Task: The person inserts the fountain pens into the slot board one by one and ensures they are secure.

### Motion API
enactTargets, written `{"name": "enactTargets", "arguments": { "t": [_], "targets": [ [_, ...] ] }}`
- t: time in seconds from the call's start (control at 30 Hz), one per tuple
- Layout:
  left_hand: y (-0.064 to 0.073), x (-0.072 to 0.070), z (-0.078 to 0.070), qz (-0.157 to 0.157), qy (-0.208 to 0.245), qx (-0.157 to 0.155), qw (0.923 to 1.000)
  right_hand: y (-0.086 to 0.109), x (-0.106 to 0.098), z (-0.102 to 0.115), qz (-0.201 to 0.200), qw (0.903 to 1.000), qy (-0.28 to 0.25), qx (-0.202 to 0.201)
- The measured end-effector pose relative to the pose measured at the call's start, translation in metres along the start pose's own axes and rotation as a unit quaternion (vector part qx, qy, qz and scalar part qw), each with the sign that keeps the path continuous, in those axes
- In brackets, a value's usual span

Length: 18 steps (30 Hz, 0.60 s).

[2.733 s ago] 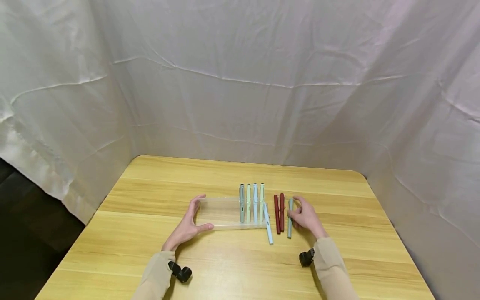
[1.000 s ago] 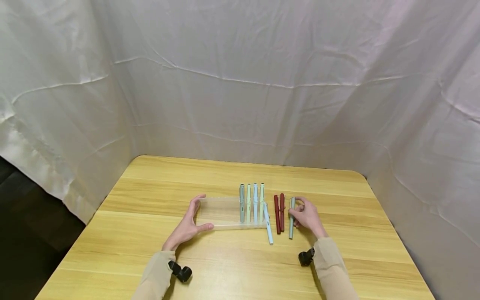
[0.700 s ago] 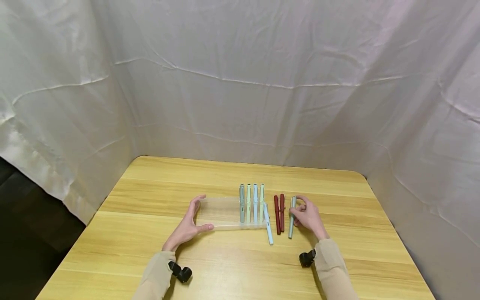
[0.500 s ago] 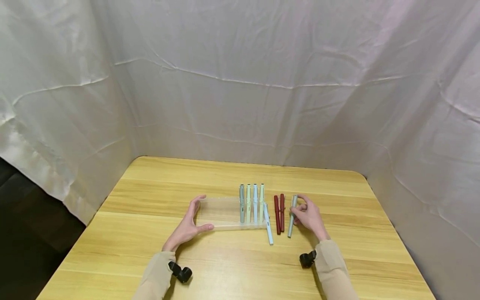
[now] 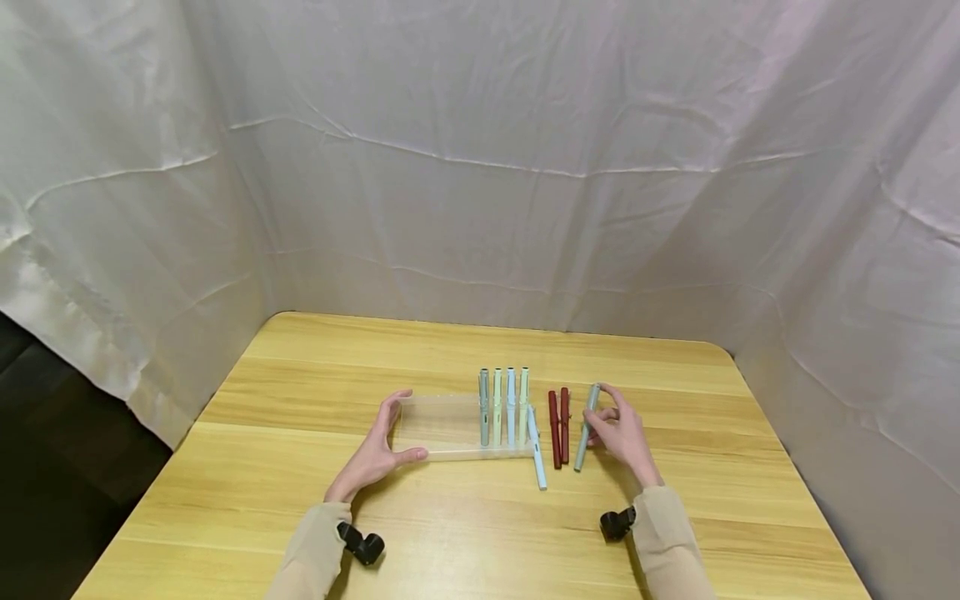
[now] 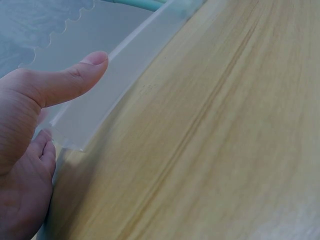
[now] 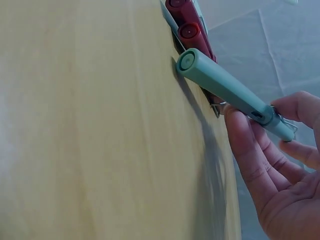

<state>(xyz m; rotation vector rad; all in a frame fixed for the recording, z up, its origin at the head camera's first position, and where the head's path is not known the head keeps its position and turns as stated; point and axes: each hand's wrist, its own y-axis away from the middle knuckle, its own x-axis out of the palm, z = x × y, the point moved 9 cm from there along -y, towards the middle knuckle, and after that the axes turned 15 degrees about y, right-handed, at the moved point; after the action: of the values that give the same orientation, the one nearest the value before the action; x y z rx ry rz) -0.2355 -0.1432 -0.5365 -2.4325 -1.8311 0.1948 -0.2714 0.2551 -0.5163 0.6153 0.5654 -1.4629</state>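
Observation:
My left hand (image 5: 377, 451) grips the left end of a translucent plastic pen tray (image 5: 438, 455), thumb over the near wall and fingers at the far side. The tray's notched edge shows in the left wrist view. Several pale pens lie side by side in its right part, among them a blue-grey pen (image 5: 483, 408). Between thumb and fingers, my right hand (image 5: 619, 432) pinches a capped grey-green pen (image 7: 225, 87). This pen slants, its clip end held in the fingers and raised above the table. Left of it lie two dark red pens (image 5: 554, 429) (image 5: 565, 425).
A light blue pen (image 5: 537, 450) lies aslant at the tray's right end, its near end on the wooden table (image 5: 480, 525). Pale curtains (image 5: 480, 208) hang behind the table and at both sides.
My right hand has gripped the grey-green pen, lifted its far end and shifted slightly right, so the pen now slants. The left hand and the tray have stayed in place.

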Motion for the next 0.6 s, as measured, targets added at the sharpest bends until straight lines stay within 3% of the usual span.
{"name": "enactTargets", "arguments": {
  "t": [0.6],
  "targets": [
    [0.0, 0.0, 0.0, 0.0, -0.001, 0.002, 1.0, 0.006, -0.003, 0.011, -0.038, 0.9973, -0.056, -0.027]
  ]
}}
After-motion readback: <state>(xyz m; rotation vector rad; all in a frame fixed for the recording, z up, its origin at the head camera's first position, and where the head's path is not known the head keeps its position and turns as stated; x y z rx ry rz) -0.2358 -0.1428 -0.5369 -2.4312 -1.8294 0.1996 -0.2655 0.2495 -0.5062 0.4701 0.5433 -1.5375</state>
